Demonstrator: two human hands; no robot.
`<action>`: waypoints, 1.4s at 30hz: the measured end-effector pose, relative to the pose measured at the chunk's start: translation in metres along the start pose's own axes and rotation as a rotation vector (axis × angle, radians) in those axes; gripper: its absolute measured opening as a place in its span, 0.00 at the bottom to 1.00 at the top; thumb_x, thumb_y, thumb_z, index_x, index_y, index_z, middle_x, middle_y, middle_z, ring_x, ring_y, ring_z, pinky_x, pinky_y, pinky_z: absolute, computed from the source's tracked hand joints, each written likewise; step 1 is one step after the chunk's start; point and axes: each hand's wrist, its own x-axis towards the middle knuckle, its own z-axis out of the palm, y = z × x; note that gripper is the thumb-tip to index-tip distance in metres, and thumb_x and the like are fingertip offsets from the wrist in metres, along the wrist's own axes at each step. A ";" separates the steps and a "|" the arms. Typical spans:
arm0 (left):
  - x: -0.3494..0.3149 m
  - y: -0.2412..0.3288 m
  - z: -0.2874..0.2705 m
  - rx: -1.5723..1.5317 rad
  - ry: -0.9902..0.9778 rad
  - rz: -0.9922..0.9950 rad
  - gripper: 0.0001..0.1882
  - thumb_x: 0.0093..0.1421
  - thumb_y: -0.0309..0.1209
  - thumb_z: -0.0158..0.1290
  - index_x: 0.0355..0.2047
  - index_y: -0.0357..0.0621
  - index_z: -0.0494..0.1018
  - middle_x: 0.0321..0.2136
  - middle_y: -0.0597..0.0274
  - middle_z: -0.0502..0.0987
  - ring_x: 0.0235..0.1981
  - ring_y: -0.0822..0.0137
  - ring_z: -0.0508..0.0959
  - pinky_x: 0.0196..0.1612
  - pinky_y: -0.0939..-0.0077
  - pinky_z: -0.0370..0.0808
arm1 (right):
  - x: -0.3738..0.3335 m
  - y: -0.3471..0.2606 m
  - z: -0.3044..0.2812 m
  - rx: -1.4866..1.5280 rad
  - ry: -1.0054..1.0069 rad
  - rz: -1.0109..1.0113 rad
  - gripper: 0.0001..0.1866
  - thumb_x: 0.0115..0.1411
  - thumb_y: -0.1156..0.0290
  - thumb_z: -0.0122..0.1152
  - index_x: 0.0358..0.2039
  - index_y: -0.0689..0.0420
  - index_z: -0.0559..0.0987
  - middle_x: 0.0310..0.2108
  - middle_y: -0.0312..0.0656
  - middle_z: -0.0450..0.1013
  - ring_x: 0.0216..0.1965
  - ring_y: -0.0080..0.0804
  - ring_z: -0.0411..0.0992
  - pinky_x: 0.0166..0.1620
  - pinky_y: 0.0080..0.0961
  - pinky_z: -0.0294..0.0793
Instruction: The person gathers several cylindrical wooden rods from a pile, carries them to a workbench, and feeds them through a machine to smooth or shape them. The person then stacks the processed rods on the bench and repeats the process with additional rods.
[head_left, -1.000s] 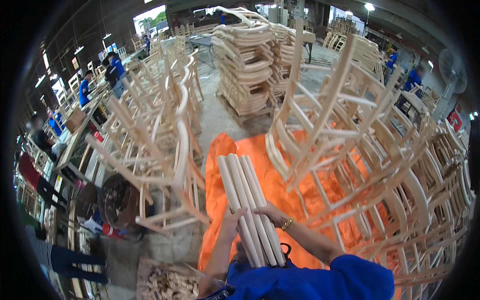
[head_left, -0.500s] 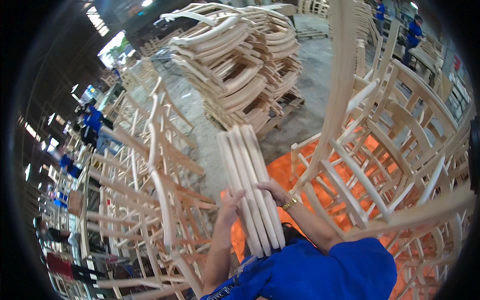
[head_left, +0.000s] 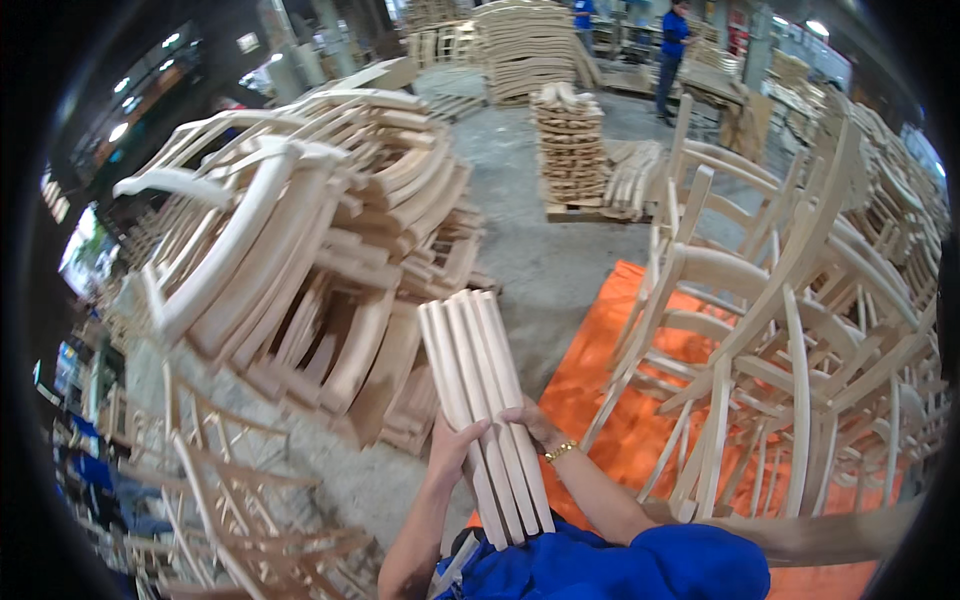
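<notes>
Between my two hands is a bundle of several pale wooden slats (head_left: 475, 370), long and slightly curved, lying side by side. Its lower end rests against my blue shirt and the far end points forward. My left hand (head_left: 457, 447) grips the left side, thumb over the top. On the opposite side my right hand (head_left: 530, 420) is closed round the edge, with a gold-coloured watch band on that wrist. The fingers beneath the bundle are hidden.
A tall stack of curved wooden frames (head_left: 330, 220) rises at the left front. Wooden chair frames (head_left: 740, 300) crowd the right on an orange sheet (head_left: 600, 375); more chair frames (head_left: 230, 500) stand lower left. Farther off are a pallet stack (head_left: 570, 150) and a person in blue (head_left: 672, 50).
My view has swung to the right and the frame stack is now larger and farther left. The bundle stays in both hands.
</notes>
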 end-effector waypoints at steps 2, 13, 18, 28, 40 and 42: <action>0.068 0.000 0.016 0.002 -0.155 -0.121 0.33 0.46 0.24 0.60 0.51 0.32 0.58 0.43 0.53 0.71 0.42 0.64 0.74 0.45 0.72 0.72 | 0.020 -0.030 -0.031 -0.066 0.168 -0.126 0.33 0.48 0.63 0.59 0.53 0.65 0.64 0.44 0.46 0.70 0.43 0.33 0.72 0.45 0.28 0.75; 0.445 -0.001 0.148 0.023 -0.591 -0.145 0.33 0.43 0.27 0.64 0.49 0.33 0.64 0.42 0.52 0.73 0.44 0.64 0.73 0.49 0.70 0.70 | 0.224 -0.196 -0.233 -0.007 0.597 -0.413 0.34 0.46 0.62 0.60 0.51 0.66 0.64 0.40 0.46 0.71 0.36 0.33 0.74 0.38 0.29 0.78; 0.647 0.036 0.174 -0.092 -0.506 -0.397 0.35 0.43 0.27 0.63 0.52 0.34 0.62 0.44 0.49 0.73 0.45 0.63 0.74 0.48 0.70 0.71 | 0.369 -0.333 -0.293 -0.012 0.583 -0.292 0.34 0.47 0.61 0.59 0.51 0.68 0.65 0.41 0.48 0.72 0.39 0.35 0.74 0.41 0.29 0.77; 1.031 0.141 0.172 -0.220 -0.296 -0.072 0.39 0.41 0.27 0.64 0.55 0.36 0.61 0.48 0.52 0.71 0.49 0.64 0.71 0.54 0.71 0.65 | 0.742 -0.557 -0.374 -0.238 0.364 -0.190 0.33 0.47 0.74 0.58 0.55 0.67 0.61 0.47 0.48 0.68 0.45 0.37 0.71 0.48 0.29 0.72; 1.453 0.208 0.143 -0.309 -0.088 -0.330 0.34 0.48 0.30 0.59 0.54 0.36 0.59 0.45 0.51 0.71 0.44 0.62 0.74 0.47 0.69 0.73 | 1.149 -0.736 -0.508 -0.083 0.269 0.016 0.32 0.48 0.66 0.60 0.52 0.66 0.65 0.44 0.47 0.70 0.42 0.33 0.70 0.45 0.28 0.71; 1.544 0.236 0.143 -0.190 -0.068 -0.344 0.35 0.48 0.29 0.58 0.56 0.37 0.57 0.47 0.51 0.70 0.45 0.61 0.73 0.47 0.67 0.73 | 1.233 -0.780 -0.523 -0.101 0.238 -0.053 0.31 0.48 0.67 0.60 0.52 0.67 0.65 0.44 0.46 0.70 0.42 0.31 0.70 0.46 0.28 0.71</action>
